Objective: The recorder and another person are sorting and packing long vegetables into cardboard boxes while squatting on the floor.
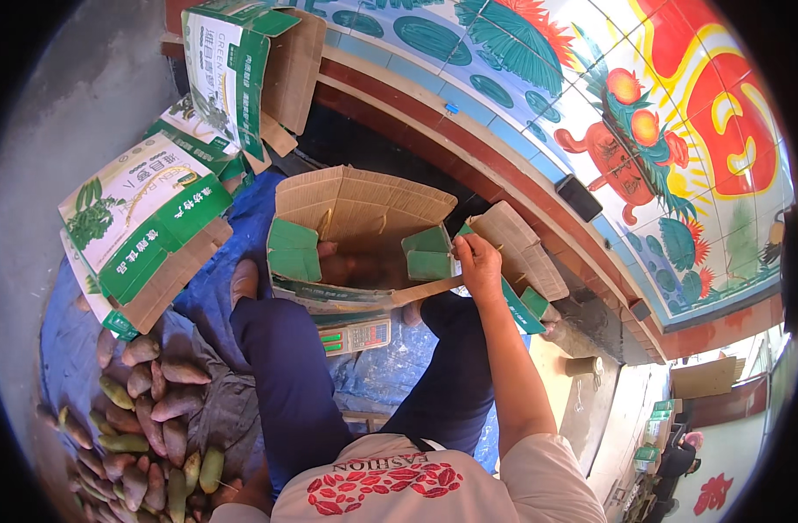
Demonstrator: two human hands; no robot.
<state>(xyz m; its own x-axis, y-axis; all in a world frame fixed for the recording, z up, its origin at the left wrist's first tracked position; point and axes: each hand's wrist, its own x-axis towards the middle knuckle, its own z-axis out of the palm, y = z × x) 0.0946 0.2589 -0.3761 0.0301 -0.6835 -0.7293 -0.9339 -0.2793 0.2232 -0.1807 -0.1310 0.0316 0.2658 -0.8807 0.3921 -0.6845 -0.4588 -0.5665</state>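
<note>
Right hand (479,264) gripping a flap of the open brown-and-green corrugated cardboard box (364,218): light, stiff, probably best held by flaps; left hand unseen.

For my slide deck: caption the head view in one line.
Right hand grips a flap of the open cardboard box on a scale, sweet potatoes nearby.

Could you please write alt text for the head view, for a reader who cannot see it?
Seen from above, a seated person's right hand grips a flap of an open cardboard box sitting on a scale between their legs. The left hand is out of view. A pile of sweet potatoes lies to the left, below more boxes.
</note>
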